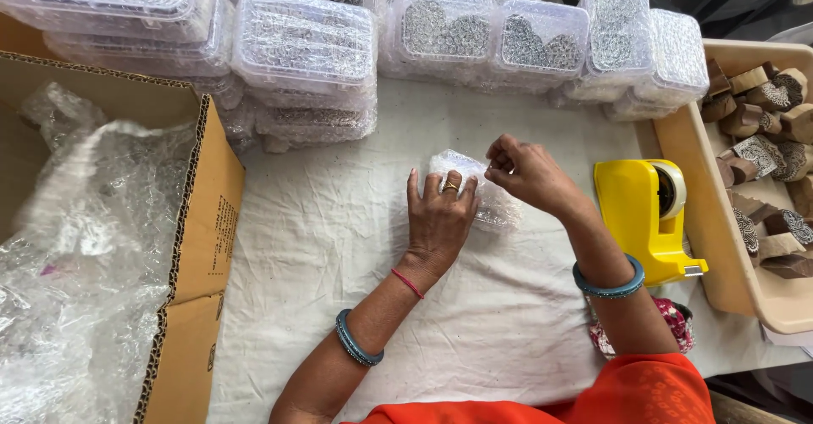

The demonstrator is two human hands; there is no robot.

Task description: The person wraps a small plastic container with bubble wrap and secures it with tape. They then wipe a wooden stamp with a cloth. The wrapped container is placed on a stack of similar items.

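Your left hand (439,221) lies flat on a small bubble-wrapped bundle (487,195) in the middle of the white cloth (339,246), fingers stretched out side by side and pressing down on the wrap. Your right hand (525,172) hovers just over the bundle's far end, thumb and forefinger pinched together on something too small to make out (possibly a strip of tape or a fold of the wrap). Just to the right of that hand stands a yellow tape dispenser (641,216), apart from the bundle. Beyond it sits a beige tray (707,221) holding carved wooden blocks (766,144). Along the far edge of the cloth, clear plastic boxes (305,43) are stacked in a row, several wrapped in bubble film. On your left an open cardboard box (203,187) holds loose bubble wrap (85,254), well apart from both hands.
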